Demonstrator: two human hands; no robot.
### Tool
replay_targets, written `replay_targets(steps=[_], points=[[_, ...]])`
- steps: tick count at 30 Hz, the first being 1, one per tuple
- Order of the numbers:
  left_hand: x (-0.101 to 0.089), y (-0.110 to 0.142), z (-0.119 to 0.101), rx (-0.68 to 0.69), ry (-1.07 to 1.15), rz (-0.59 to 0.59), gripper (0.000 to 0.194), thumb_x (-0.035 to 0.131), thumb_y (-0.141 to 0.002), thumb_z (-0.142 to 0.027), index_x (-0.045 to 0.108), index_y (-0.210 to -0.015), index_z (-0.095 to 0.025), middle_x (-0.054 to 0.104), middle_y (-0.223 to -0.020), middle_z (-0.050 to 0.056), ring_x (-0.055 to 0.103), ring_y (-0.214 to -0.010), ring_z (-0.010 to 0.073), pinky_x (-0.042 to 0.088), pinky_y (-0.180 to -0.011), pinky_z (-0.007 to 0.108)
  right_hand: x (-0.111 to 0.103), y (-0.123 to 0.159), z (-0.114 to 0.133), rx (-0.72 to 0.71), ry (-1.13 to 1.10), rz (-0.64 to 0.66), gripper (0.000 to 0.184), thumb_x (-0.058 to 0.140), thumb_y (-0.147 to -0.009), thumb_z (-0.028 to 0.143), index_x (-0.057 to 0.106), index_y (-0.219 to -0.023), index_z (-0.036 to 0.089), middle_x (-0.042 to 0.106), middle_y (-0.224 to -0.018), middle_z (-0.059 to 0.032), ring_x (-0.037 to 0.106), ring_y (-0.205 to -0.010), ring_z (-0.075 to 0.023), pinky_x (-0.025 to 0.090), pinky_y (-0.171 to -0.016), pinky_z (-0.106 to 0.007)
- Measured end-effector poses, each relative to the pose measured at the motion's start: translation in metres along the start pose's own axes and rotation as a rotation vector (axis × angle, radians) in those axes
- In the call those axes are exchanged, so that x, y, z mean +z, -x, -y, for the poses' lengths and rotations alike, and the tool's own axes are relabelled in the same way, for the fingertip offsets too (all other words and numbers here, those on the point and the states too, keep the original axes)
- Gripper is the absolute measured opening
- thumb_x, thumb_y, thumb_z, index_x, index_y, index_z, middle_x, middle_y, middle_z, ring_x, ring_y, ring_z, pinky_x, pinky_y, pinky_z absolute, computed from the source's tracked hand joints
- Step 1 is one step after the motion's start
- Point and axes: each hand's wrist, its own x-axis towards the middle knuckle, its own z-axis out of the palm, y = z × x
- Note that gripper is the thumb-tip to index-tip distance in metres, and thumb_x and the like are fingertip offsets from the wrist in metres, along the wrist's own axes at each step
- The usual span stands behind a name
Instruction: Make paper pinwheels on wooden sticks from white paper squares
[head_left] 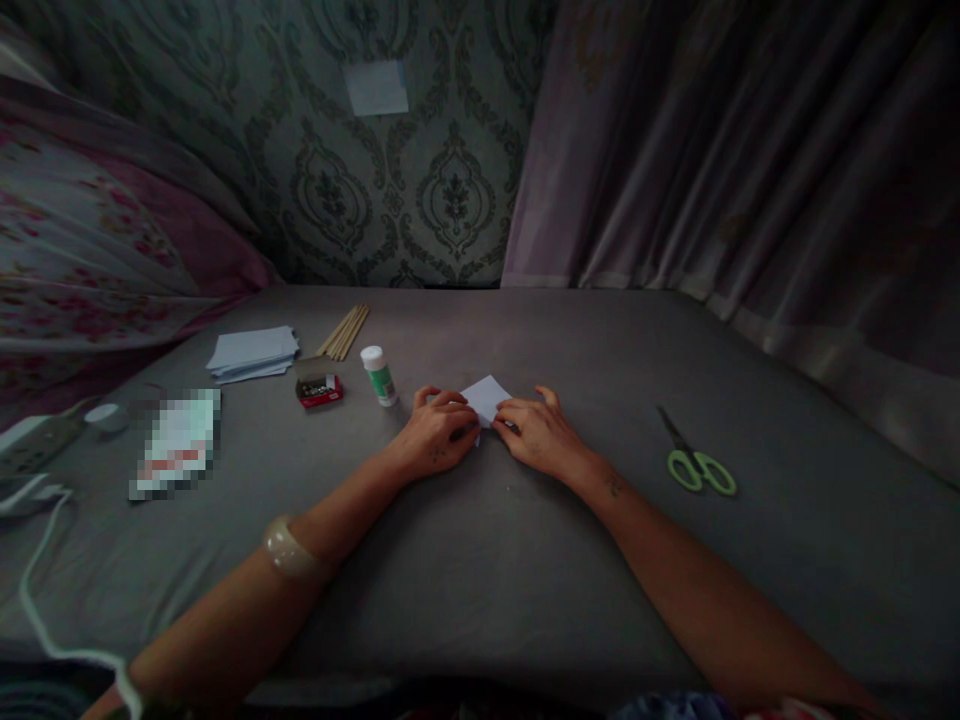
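Observation:
A small piece of white paper point(489, 396) lies on the grey cloth in the middle, one corner pointing away from me. My left hand point(441, 432) grips its left side with curled fingers, which cover part of it. On the right side, my right hand point(538, 428) pinches the paper's edge between thumb and fingers. A glue stick point(379, 378) with a white cap and green label stands upright just left of my left hand. Green-handled scissors point(696, 466) lie apart on the right, blades pointing away.
At the left are a stack of white paper point(253, 352), several wooden sticks point(345, 333), and an open red box point(319, 389) of small items. Nearer lie a blurred packet point(178, 445), a power strip point(37, 440) and a white cable point(37, 600). A curtain point(637, 150) hangs at the right.

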Motion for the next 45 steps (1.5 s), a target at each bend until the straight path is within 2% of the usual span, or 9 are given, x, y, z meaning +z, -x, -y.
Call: replay_targets(steps=[6, 16, 24, 34, 45], points=[[0.005, -0.004, 0.001, -0.015, -0.020, -0.038, 0.019, 0.051, -0.086, -0.027, 0.069, -0.083, -0.022, 0.073, -0.091, 0.004, 0.060, -0.098, 0.0209, 0.024, -0.094, 0.044, 0.003, -0.001, 0.002, 0.077, -0.034, -0.060, 0.014, 0.056, -0.085, 0.023, 0.069, -0.080, 0.021, 0.071, -0.097, -0.0046, 0.063, -0.090, -0.0194, 0.019, -0.104, -0.049], [0.007, -0.005, 0.000, -0.026, -0.018, -0.051, 0.019, 0.051, -0.087, -0.027, 0.069, -0.082, -0.021, 0.073, -0.087, 0.004, 0.059, -0.095, 0.0208, 0.024, -0.092, 0.043, 0.016, -0.007, 0.001, 0.261, -0.261, -0.174, 0.007, 0.062, -0.079, 0.022, 0.068, -0.074, 0.023, 0.070, -0.104, -0.0027, 0.061, -0.099, -0.0200, 0.026, -0.098, -0.045], [0.009, -0.003, 0.001, 0.042, -0.071, -0.073, 0.022, 0.048, -0.089, -0.025, 0.069, -0.084, -0.020, 0.072, -0.090, 0.005, 0.058, -0.097, 0.0211, 0.024, -0.093, 0.044, 0.020, -0.011, -0.001, 0.320, -0.241, -0.193, 0.010, 0.064, -0.078, 0.023, 0.068, -0.070, 0.022, 0.068, -0.106, -0.0033, 0.058, -0.104, -0.0201, 0.028, -0.096, -0.042], [0.007, -0.003, -0.002, 0.061, -0.080, -0.056, 0.022, 0.048, -0.089, -0.023, 0.069, -0.086, -0.021, 0.071, -0.099, 0.005, 0.056, -0.102, 0.0222, 0.024, -0.093, 0.045, 0.027, -0.015, -0.007, 0.285, -0.169, -0.221, 0.011, 0.066, -0.076, 0.024, 0.068, -0.065, 0.022, 0.066, -0.104, -0.0038, 0.056, -0.103, -0.0212, 0.029, -0.094, -0.042], [0.007, -0.003, -0.002, 0.055, -0.070, -0.044, 0.021, 0.048, -0.089, -0.023, 0.068, -0.085, -0.020, 0.072, -0.094, 0.004, 0.057, -0.100, 0.0217, 0.024, -0.094, 0.044, 0.024, -0.018, -0.006, 0.285, -0.142, -0.216, 0.014, 0.065, -0.076, 0.023, 0.068, -0.062, 0.021, 0.066, -0.101, -0.0044, 0.056, -0.100, -0.0216, 0.029, -0.092, -0.043]])
